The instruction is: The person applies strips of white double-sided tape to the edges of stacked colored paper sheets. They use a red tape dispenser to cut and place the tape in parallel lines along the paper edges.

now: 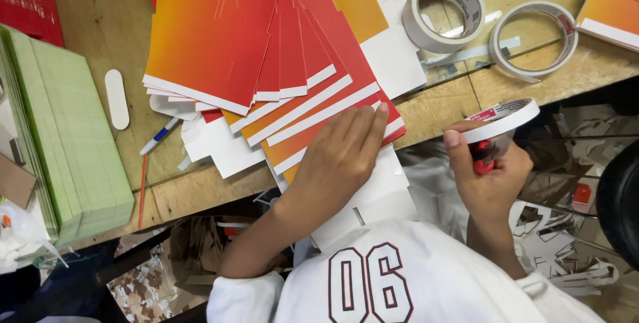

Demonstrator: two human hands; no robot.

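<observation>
My left hand [339, 160] lies flat, fingers together, on the near end of a fanned stack of red-and-orange card sheets [266, 50] with white strips along their edges. It presses the front sheet [319, 130] down where it overhangs the wooden table [100, 23]. Off the table's edge to the right, my right hand [489, 173] grips a tape dispenser with a red handle [484, 165] and a roll of white tape [502, 118] on it. A white card flap [379, 196] hangs below the left hand.
Two loose tape rolls [444, 11] [534, 38] lie at the back right. A thick stack of green sheets [70, 137] fills the left side. A blue-and-white pen [158, 137] and a white oval cut-out [116, 99] lie between. Paper scraps [566, 243] litter the floor.
</observation>
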